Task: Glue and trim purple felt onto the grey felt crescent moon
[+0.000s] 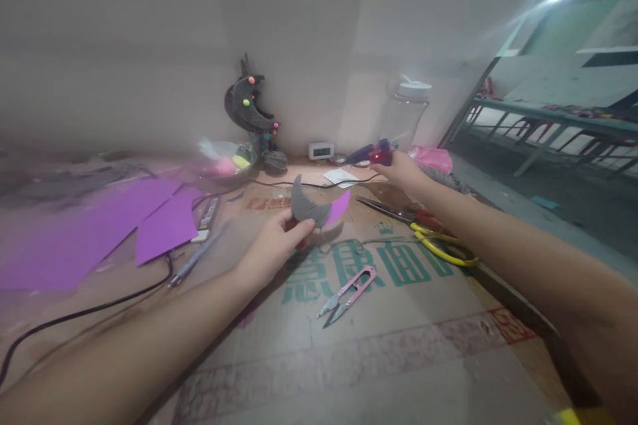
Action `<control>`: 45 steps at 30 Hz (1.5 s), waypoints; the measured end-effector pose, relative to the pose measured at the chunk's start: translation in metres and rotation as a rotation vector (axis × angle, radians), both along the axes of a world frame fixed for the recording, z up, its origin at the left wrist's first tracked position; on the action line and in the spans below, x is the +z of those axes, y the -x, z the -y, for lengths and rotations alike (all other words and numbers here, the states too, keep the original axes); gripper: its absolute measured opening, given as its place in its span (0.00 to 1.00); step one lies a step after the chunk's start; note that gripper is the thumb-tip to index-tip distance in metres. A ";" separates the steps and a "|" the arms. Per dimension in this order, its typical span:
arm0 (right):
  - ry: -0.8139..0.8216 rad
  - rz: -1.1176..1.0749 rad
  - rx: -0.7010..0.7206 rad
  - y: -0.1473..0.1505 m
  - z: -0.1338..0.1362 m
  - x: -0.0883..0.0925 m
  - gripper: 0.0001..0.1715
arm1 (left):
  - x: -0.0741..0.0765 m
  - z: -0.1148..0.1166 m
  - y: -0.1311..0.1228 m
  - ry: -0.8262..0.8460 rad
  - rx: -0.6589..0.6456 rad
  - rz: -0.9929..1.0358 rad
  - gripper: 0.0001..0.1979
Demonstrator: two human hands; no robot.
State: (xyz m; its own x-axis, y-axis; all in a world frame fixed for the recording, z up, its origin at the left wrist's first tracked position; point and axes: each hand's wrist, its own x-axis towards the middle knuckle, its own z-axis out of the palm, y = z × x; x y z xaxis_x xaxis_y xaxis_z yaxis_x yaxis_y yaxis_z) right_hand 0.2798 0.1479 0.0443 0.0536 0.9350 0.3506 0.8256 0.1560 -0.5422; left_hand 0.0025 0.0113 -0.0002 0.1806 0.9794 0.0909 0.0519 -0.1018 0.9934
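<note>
My left hand [276, 242] pinches a grey crescent-shaped felt piece [305, 204] with a purple piece [339, 206] behind it, held just above the cardboard sheet [399, 332]. My right hand [403, 169] reaches far back and is wrapped round a purple glue gun [371, 154] with a red light glowing on it. The gun's black cord runs left along the table.
Pink thread snips [347, 293] and yellow-handled scissors [423, 229] lie on the cardboard. Purple sheets [100, 226] are at the left with a pen [197, 257] and black cable [90, 309]. A finished dark crescent ornament [246, 106], bowl [226, 161], small clock [321, 149] and plastic jar [411, 113] stand by the wall.
</note>
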 end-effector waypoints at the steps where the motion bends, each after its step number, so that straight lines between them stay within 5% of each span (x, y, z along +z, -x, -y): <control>1: 0.002 -0.015 -0.007 -0.001 0.009 0.004 0.16 | 0.000 0.000 0.000 0.000 -0.001 0.009 0.10; 6: 0.049 -0.121 0.042 0.000 0.066 0.007 0.19 | 0.000 0.001 -0.002 0.054 -0.004 0.114 0.12; 11: 0.020 -0.443 0.305 0.008 0.121 -0.008 0.17 | -0.002 0.001 -0.002 0.084 0.020 0.142 0.17; 15: 0.043 -0.286 0.322 0.013 0.145 -0.014 0.15 | -0.004 -0.001 -0.001 0.083 0.003 0.145 0.17; 23: 0.135 -0.169 0.458 0.020 0.161 -0.023 0.14 | -0.001 0.002 -0.001 0.081 -0.026 0.114 0.14; 45: 0.172 -0.012 0.407 0.027 0.162 -0.028 0.17 | 0.002 0.003 -0.003 0.095 0.027 0.064 0.12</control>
State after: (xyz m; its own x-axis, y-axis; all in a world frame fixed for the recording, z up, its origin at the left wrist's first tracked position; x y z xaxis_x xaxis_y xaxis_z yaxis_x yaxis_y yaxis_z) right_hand 0.2529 -0.0143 0.0165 -0.3280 0.9254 0.1898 0.7092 0.3739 -0.5976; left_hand 0.0052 0.0081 0.0021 0.1510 0.9885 0.0078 -0.0102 -0.0063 0.9999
